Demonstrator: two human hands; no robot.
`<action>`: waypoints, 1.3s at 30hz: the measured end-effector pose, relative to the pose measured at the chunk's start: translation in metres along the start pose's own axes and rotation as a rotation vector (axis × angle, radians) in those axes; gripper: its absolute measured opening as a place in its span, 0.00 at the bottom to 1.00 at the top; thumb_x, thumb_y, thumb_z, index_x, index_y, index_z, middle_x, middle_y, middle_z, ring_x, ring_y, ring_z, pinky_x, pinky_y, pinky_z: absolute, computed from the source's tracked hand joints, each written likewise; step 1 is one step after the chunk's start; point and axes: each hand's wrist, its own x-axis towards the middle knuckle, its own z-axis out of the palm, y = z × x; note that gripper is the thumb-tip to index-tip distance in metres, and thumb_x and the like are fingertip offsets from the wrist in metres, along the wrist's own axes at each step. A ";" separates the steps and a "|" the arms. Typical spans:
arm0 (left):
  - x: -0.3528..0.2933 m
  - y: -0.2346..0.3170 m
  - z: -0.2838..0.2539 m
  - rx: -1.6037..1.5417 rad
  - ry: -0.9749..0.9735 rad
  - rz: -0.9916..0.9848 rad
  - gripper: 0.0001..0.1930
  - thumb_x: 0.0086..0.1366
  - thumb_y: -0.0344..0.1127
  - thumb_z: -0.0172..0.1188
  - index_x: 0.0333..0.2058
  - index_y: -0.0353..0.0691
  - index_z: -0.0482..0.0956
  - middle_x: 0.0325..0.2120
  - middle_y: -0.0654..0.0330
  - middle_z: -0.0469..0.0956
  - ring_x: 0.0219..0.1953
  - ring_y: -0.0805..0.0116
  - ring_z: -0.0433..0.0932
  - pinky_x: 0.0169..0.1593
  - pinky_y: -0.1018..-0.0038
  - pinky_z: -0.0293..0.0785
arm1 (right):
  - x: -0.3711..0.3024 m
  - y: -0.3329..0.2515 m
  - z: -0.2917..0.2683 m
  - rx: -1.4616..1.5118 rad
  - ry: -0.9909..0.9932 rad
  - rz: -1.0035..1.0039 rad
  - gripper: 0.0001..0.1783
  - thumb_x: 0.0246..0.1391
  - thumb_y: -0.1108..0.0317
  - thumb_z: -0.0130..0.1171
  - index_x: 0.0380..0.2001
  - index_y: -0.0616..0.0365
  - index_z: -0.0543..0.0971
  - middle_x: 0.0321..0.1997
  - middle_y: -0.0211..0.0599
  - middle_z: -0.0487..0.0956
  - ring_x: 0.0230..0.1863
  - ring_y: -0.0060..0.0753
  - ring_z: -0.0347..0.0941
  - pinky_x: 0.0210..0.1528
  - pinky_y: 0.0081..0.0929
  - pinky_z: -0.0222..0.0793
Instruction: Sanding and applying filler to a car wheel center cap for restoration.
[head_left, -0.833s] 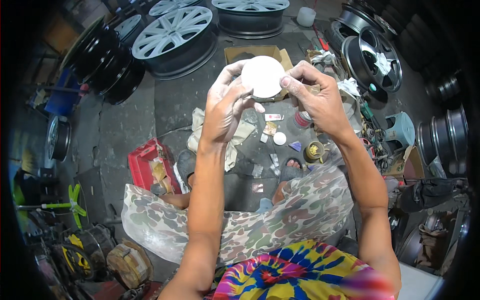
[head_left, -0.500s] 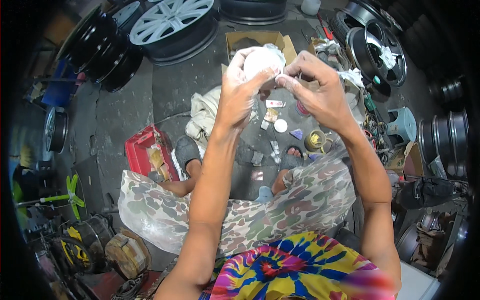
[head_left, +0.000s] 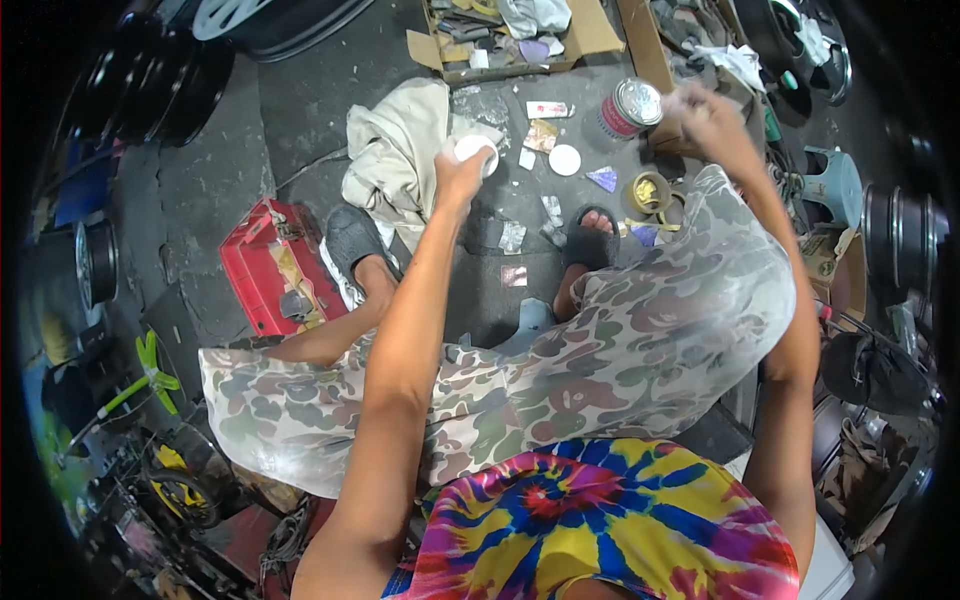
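My left hand (head_left: 461,182) is closed round a small white round disc (head_left: 476,149), low over the floor beside a crumpled cream cloth (head_left: 395,150). My right hand (head_left: 718,128) is off to the right, its fingers smeared by motion, so I cannot make out what is in them. Nearest to it stands a red-labelled metal can (head_left: 622,118) with a silvery top. A second white disc (head_left: 565,160) lies flat on the floor between my hands. Around it are a white-and-red packet (head_left: 549,109), a worn tan square (head_left: 541,136) and a purple scrap (head_left: 602,179).
A cardboard box (head_left: 600,32) of scraps stands ahead. At the left is a red plastic crate (head_left: 245,262). Rolls of tape (head_left: 650,190) lie by my right foot. A light-blue stool (head_left: 835,185) and wheel rims (head_left: 905,255) stand at the right.
My hands, together at the white disc before, have parted. The left has come lower with the disc; the right has moved away to the right. The view has tilted down.
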 end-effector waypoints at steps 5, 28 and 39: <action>-0.018 -0.074 0.010 0.139 0.000 -0.218 0.18 0.55 0.33 0.70 0.43 0.35 0.77 0.34 0.57 0.82 0.33 0.70 0.81 0.31 0.74 0.76 | -0.056 0.132 0.164 0.262 -0.206 0.173 0.15 0.55 0.57 0.69 0.31 0.58 0.81 0.26 0.29 0.78 0.31 0.21 0.73 0.34 0.25 0.68; -0.014 -0.088 0.028 0.885 0.006 0.158 0.25 0.50 0.39 0.74 0.48 0.45 0.77 0.45 0.43 0.74 0.52 0.42 0.72 0.56 0.56 0.69 | -0.107 0.131 0.216 -0.031 0.247 0.064 0.07 0.58 0.69 0.62 0.37 0.60 0.81 0.33 0.41 0.76 0.34 0.37 0.74 0.38 0.31 0.69; 0.007 -0.152 0.019 0.953 -0.082 -0.018 0.36 0.59 0.24 0.57 0.67 0.30 0.55 0.33 0.34 0.80 0.33 0.44 0.82 0.36 0.55 0.78 | -0.278 0.154 0.216 0.240 0.577 0.448 0.08 0.56 0.69 0.59 0.37 0.60 0.80 0.31 0.45 0.76 0.32 0.46 0.74 0.37 0.38 0.69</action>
